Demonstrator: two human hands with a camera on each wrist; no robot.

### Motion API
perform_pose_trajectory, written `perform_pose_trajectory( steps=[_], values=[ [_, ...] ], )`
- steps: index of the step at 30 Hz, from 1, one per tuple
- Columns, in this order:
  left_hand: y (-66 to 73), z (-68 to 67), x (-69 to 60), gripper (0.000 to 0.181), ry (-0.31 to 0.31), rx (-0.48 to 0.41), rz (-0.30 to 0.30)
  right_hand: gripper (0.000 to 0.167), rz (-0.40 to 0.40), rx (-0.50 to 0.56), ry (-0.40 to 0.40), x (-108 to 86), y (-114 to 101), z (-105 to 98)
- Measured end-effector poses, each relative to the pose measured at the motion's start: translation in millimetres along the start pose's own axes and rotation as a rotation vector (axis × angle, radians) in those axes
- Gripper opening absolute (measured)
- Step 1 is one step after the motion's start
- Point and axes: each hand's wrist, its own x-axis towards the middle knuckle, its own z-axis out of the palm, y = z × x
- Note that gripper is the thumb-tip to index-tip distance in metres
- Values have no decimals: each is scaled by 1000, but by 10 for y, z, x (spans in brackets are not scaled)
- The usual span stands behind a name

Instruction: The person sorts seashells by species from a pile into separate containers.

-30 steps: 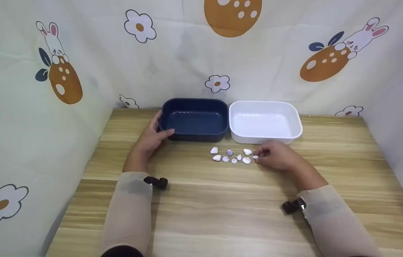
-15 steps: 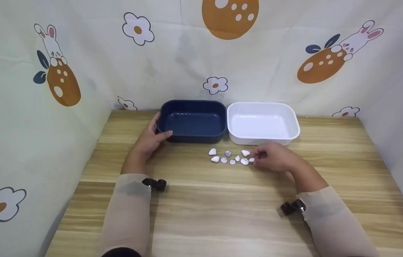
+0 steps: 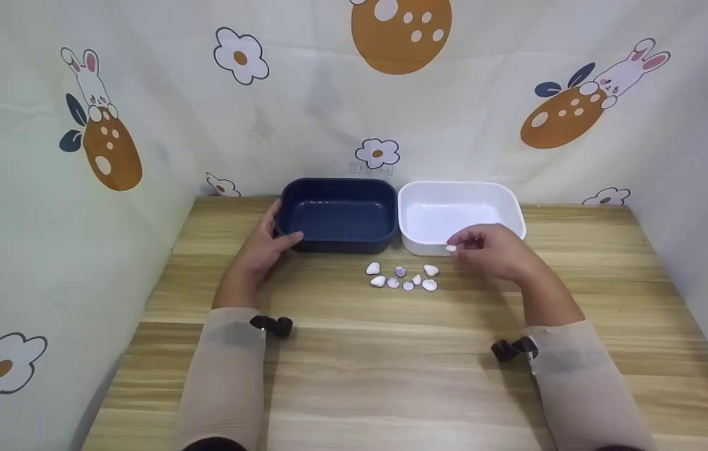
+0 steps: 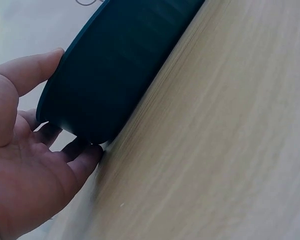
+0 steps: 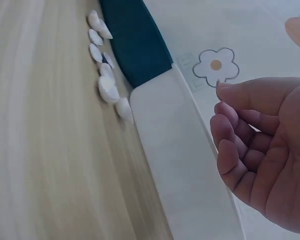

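Note:
My right hand (image 3: 497, 252) pinches a small white seashell (image 3: 451, 248) at the front rim of a white tub (image 3: 407, 241). In the right wrist view, thumb and fingers of the right hand (image 5: 265, 145) come together above the tub's side, and the shell is almost wholly hidden. My left hand (image 3: 261, 244) grips the left end of a dark blue tub (image 3: 348, 243), thumb on the rim. The left wrist view has the fingers of that hand (image 4: 35, 160) bent against the tub's end wall (image 4: 110, 75). Several seashells (image 3: 393, 283) lie in two loose rows before the tubs.
The two tubs stand side by side at the back of the wooden table (image 3: 354, 363), near a patterned cloth wall (image 3: 304, 113). Another cloth wall (image 3: 9, 238) rises on the left. Both tubs' floors are visible in the head view.
My right hand has lifted one seashell from the right end of the rows up to the white tub's front rim. The left hand keeps its place on the dark blue tub.

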Motion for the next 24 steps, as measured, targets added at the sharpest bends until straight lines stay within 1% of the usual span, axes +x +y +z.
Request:
perform_pose_trajectory(
  steps=[6,10,16,20,24],
  values=[
    [-13,-3,-5,100,3,-4,3,24,26,40,74,76,-14,-55],
    [-18,-8,-9,100,6,-10,2,26,46,60,105,120,-40,-53],
    [-13,2,-6,102,9,-22,2,28,106,65,153,145,-45,-36],
    [-16,-2,3,102,22,-8,-7,30,117,80,178,146,-39,-31],
    [-14,-1,5,102,18,-16,-6,32,129,89,201,156,-26,-15]
  ],
)
